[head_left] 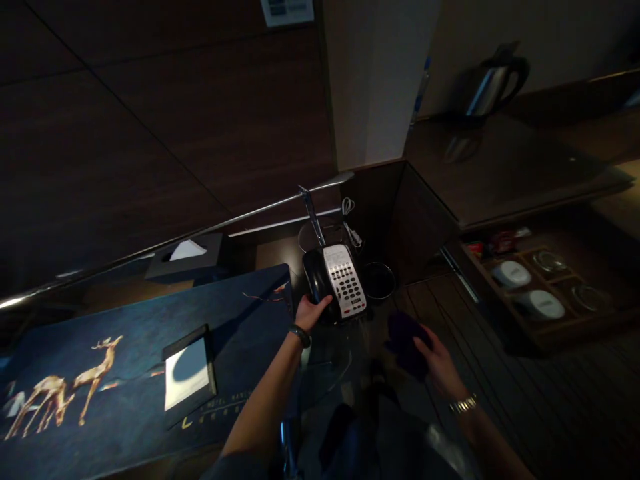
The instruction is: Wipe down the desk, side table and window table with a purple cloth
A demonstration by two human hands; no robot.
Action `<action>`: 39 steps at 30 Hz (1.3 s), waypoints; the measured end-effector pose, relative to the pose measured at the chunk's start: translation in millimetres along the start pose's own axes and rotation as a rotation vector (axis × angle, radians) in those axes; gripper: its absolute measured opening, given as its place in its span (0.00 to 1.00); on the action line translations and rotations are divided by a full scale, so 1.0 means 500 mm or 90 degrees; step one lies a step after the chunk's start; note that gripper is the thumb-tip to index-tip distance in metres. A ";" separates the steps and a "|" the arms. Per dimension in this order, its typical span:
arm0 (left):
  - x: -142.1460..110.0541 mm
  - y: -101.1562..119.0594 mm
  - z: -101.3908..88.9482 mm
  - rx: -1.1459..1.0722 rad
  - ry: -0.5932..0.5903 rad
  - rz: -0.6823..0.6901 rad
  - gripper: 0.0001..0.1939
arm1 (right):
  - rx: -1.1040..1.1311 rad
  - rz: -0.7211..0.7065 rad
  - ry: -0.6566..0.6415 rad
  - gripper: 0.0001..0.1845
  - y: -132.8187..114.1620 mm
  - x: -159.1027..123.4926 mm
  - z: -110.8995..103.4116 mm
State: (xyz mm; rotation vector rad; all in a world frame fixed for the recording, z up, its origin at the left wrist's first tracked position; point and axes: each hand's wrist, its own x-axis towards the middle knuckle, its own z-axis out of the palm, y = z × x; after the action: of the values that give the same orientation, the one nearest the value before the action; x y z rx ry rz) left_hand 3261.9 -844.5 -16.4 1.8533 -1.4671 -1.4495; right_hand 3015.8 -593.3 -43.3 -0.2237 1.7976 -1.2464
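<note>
A black and white desk telephone (340, 283) with a grey keypad is lifted at the right end of a glass desk. My left hand (311, 311) grips its dark handset side from below. My right hand (435, 363) holds a dark cloth (406, 340), bunched up, just right of and below the phone. A dark band sits on my left wrist and a metal watch on my right wrist.
A blue desk mat (125, 373) with golden deer carries a notepad holder (189, 373). A black tissue box (187, 257) stands behind it. A round bin (379, 281) is by the phone. An open drawer (540, 293) holds cups. A kettle (493, 83) stands on the counter.
</note>
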 end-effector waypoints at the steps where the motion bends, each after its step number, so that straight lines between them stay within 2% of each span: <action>1: -0.018 -0.004 -0.019 0.006 0.008 -0.009 0.34 | 0.000 -0.012 -0.015 0.42 -0.029 0.013 0.007; 5: -0.104 -0.037 -0.144 0.154 0.016 -0.048 0.43 | -0.036 -0.072 -0.016 0.40 -0.126 0.045 0.027; 7: -0.134 -0.060 -0.212 0.278 -0.004 -0.064 0.45 | -0.133 -0.165 -0.004 0.36 -0.173 0.068 0.053; 9: -0.147 -0.083 -0.261 0.354 -0.031 -0.078 0.46 | -0.260 -0.297 -0.029 0.30 -0.220 0.111 0.109; 11: -0.146 -0.105 -0.283 0.374 -0.059 -0.083 0.47 | -0.381 -0.410 -0.101 0.26 -0.257 0.173 0.198; 13: -0.139 -0.124 -0.284 0.374 -0.085 -0.067 0.47 | -0.493 -0.463 -0.161 0.25 -0.262 0.231 0.296; 15: -0.132 -0.140 -0.278 0.378 -0.087 -0.047 0.44 | -0.568 -0.472 -0.146 0.25 -0.222 0.253 0.367; 16: -0.129 -0.146 -0.275 0.382 -0.084 -0.038 0.43 | -0.586 -0.475 -0.117 0.25 -0.184 0.241 0.383; 18: -0.124 -0.155 -0.275 0.385 -0.086 -0.029 0.41 | -0.601 -0.489 -0.074 0.26 -0.087 0.175 0.371; 20: -0.121 -0.160 -0.280 0.386 -0.103 -0.030 0.41 | -0.628 -0.504 -0.086 0.27 0.010 0.075 0.323; 22: -0.119 -0.163 -0.286 0.390 -0.118 -0.025 0.42 | -0.684 -0.503 -0.109 0.28 0.072 -0.009 0.276; 23: -0.118 -0.163 -0.288 0.391 -0.120 -0.020 0.42 | -0.718 -0.500 -0.127 0.28 0.081 -0.030 0.264; 25: -0.117 -0.162 -0.287 0.393 -0.116 -0.014 0.42 | -0.776 -0.504 -0.170 0.30 0.049 -0.020 0.274; 27: -0.115 -0.158 -0.278 0.393 -0.100 -0.025 0.42 | -0.807 -0.519 -0.197 0.34 -0.031 0.048 0.321; 30: -0.111 -0.147 -0.259 0.395 -0.076 -0.049 0.43 | -0.804 -0.507 -0.135 0.34 -0.155 0.173 0.408; 32: -0.108 -0.140 -0.251 0.392 -0.075 -0.065 0.43 | -0.802 -0.477 -0.093 0.32 -0.190 0.205 0.433; 33: -0.107 -0.137 -0.249 0.389 -0.078 -0.072 0.44 | -0.807 -0.467 -0.094 0.32 -0.188 0.197 0.429; 35: -0.106 -0.134 -0.251 0.383 -0.079 -0.088 0.45 | -0.824 -0.455 -0.123 0.34 -0.147 0.143 0.389; 37: -0.107 -0.132 -0.253 0.379 -0.088 -0.081 0.44 | -0.824 -0.430 -0.163 0.37 -0.078 0.072 0.319; 39: -0.107 -0.126 -0.245 0.370 -0.108 -0.054 0.44 | -0.770 -0.388 -0.206 0.37 -0.012 0.033 0.238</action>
State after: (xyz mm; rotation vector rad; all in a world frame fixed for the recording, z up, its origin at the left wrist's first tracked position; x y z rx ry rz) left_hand 3403.0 -809.0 10.1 2.1756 -2.0871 -1.3349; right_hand 3094.3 -683.5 -56.9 -1.6269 2.0187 -0.2584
